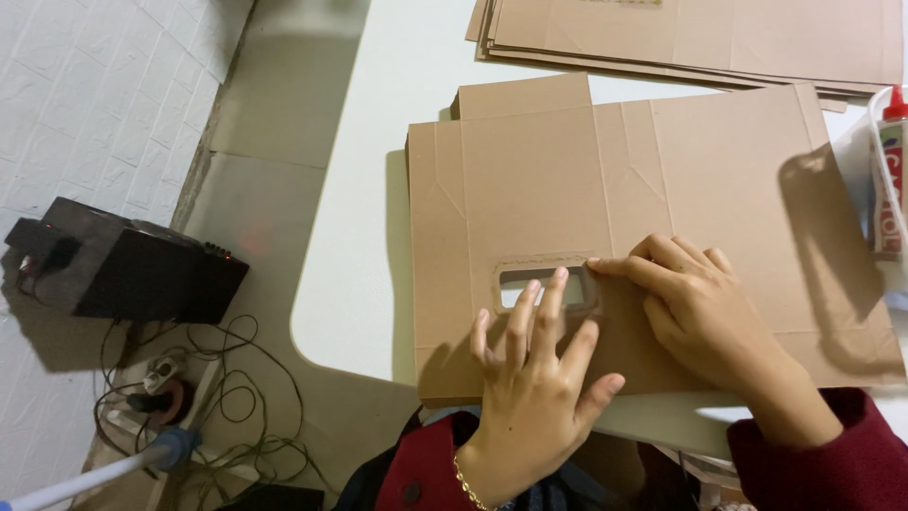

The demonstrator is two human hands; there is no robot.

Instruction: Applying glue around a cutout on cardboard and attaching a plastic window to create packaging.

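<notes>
1. Hands first: left hand lies flat, fingers spread, pressing beside the handle slot; right hand is loosely curled, fingertips at the slot's right end. Neither grips anything.
2. Flat cardboard blank: plain matte brown, creased with fold lines, long axis running left to right on the white table.
3. Beyond, more cardboard sheets stacked; glue bottle at right.
</notes>
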